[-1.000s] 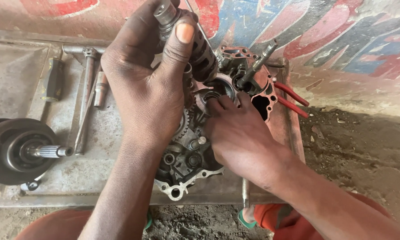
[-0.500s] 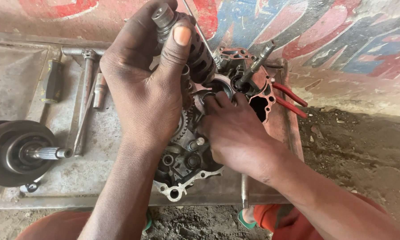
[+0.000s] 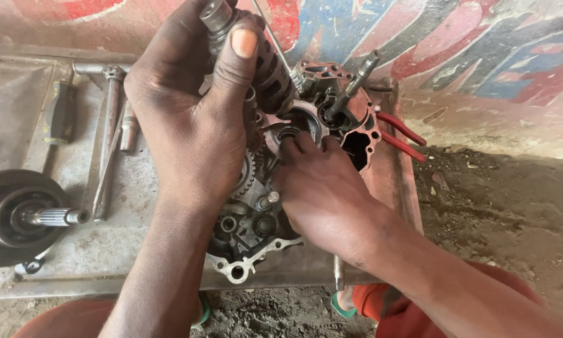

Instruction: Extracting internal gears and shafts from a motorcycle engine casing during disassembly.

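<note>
Left hand (image 3: 191, 119): clamped on a gear shaft (image 3: 222, 22), held upright over the case.
Right hand (image 3: 322, 188): fingertips (image 3: 291, 145) pressed into the case's round bore; grip cannot be told.
Engine case (image 3: 250, 231): open, lying mid-tray, gears showing.
Tray (image 3: 56, 250): metal, carrying all parts.
Left of case: clutch drum (image 3: 12, 216), T-wrench (image 3: 109, 125), screwdriver (image 3: 59, 112).
Right edge: red-handled pliers (image 3: 400, 134).

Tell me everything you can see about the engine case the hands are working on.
The engine case is an open half of grey cast metal, oily and dirty, lying flat on the metal tray. Gears and small shafts sit inside it, bolt lugs ring its edge, and a shaft rises at its reddish far end. The left hand grips a ribbed gear shaft standing in it; the right hand presses its fingers into a round opening.
</note>
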